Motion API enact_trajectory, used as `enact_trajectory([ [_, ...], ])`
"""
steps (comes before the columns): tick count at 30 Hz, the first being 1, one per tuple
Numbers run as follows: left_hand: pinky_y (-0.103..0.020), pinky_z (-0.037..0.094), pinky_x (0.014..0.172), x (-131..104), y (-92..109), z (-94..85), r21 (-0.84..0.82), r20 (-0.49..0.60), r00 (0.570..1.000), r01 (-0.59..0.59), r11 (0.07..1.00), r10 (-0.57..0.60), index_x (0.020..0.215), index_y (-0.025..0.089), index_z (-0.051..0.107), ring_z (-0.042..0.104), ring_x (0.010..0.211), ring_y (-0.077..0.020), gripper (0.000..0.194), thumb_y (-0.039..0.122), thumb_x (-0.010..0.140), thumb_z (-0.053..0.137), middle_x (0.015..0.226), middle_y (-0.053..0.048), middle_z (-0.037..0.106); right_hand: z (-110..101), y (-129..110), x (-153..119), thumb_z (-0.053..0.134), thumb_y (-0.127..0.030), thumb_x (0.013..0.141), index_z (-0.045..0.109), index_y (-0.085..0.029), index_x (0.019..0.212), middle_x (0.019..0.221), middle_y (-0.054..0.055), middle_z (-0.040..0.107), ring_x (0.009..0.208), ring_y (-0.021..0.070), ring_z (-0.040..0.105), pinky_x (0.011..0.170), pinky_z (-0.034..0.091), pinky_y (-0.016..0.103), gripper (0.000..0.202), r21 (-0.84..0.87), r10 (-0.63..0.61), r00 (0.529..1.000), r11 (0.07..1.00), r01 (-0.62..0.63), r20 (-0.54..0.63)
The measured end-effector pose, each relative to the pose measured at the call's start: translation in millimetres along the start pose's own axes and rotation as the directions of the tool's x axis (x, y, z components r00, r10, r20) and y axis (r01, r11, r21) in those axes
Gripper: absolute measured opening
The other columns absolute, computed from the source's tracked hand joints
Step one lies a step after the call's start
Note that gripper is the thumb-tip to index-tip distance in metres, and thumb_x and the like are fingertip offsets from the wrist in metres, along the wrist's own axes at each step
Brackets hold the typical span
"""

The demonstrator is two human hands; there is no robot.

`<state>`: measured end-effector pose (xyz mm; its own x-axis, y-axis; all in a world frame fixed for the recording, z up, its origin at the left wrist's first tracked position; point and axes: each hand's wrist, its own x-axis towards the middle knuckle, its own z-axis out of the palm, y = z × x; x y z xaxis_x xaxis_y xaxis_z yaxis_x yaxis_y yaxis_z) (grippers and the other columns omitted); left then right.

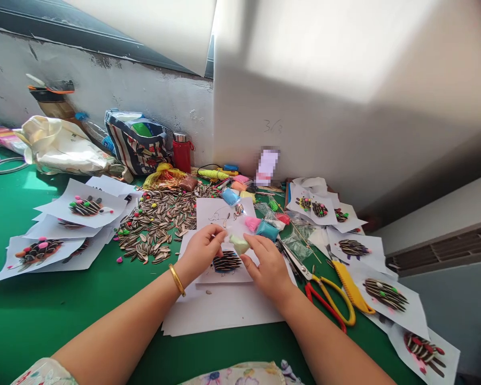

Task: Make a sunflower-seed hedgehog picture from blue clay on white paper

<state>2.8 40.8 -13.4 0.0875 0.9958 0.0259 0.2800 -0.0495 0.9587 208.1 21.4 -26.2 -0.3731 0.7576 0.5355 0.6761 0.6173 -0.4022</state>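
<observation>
Between my hands, above the white paper, is a soft pale green lump of modelling clay. My left hand, with a gold bangle at the wrist, pinches at the lump's left edge with thumb and forefinger. From the other side, my right hand grips the lump between thumb and fingers. Below them lies a drawing sheet with a hedgehog shape covered in dark striped sunflower seeds. Pink clay and a blue clay packet sit just beyond my right hand.
A heap of sunflower seeds spreads at the left. Scissors and a yellow cutter lie at the right. Seed-decorated sheets are stacked on both sides. A red bottle and bags stand by the wall.
</observation>
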Motion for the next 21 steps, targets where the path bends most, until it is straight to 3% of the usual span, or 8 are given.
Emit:
enact_trajectory([
  [3,-0.027,0.05,0.061,13,-14,-12.3,0.059,-0.118,0.989,-0.088,0.994,0.094,0.092,0.019,0.063,0.061,0.06,-0.0146,0.025,0.041,0.09,0.052,0.07,0.0,0.062,-2,5,2,0.052,-0.033,0.095,0.053,-0.019,0.133,0.121,0.012,0.061,0.112,0.0266,0.055,0.097,0.047,0.045,0.041,-0.052,0.044,0.999,0.998,-0.045,-0.028],
  [5,-0.03,0.052,0.07,20,-22,-19.9,0.173,-0.182,0.956,-0.2,0.964,0.231,0.091,0.019,0.066,0.065,0.072,-0.0157,0.024,0.038,0.09,0.052,0.089,-0.005,0.065,-3,9,4,0.051,-0.032,0.094,0.054,-0.019,0.132,0.12,0.012,0.062,0.111,0.027,0.055,0.096,0.046,0.045,0.04,-0.103,0.071,0.997,0.992,-0.075,-0.038],
  [8,-0.035,0.051,0.087,27,-28,-27.0,0.385,-0.165,0.921,-0.27,0.882,0.354,0.096,0.019,0.07,0.063,0.095,-0.0206,0.024,0.032,0.091,0.05,0.099,-0.008,0.066,-4,13,7,0.051,-0.03,0.093,0.055,-0.019,0.131,0.121,0.012,0.061,0.113,0.0276,0.053,0.096,0.045,0.045,0.04,-0.185,0.119,0.992,0.975,-0.125,-0.041],
  [15,-0.046,0.044,0.098,24,-24,-27.5,0.69,-0.006,0.914,-0.29,0.663,0.407,0.093,0.02,0.075,0.059,0.106,-0.0279,0.026,0.029,0.089,0.052,0.108,-0.009,0.071,-10,9,19,0.058,-0.03,0.087,0.058,-0.02,0.125,0.13,0.013,0.056,0.117,0.0308,0.048,0.093,0.042,0.046,0.039,-0.423,0.243,0.967,0.886,-0.191,0.073],
  [21,-0.045,0.044,0.094,18,-19,-24.3,0.689,-0.06,0.904,-0.268,0.673,0.423,0.098,0.021,0.074,0.058,0.106,-0.0292,0.024,0.031,0.087,0.056,0.112,-0.01,0.068,2,27,60,0.064,-0.041,0.084,0.065,-0.018,0.112,0.131,0.018,0.055,0.119,0.036,0.046,0.093,0.037,0.054,0.036,-0.484,0.25,0.965,0.856,-0.181,0.08],
])
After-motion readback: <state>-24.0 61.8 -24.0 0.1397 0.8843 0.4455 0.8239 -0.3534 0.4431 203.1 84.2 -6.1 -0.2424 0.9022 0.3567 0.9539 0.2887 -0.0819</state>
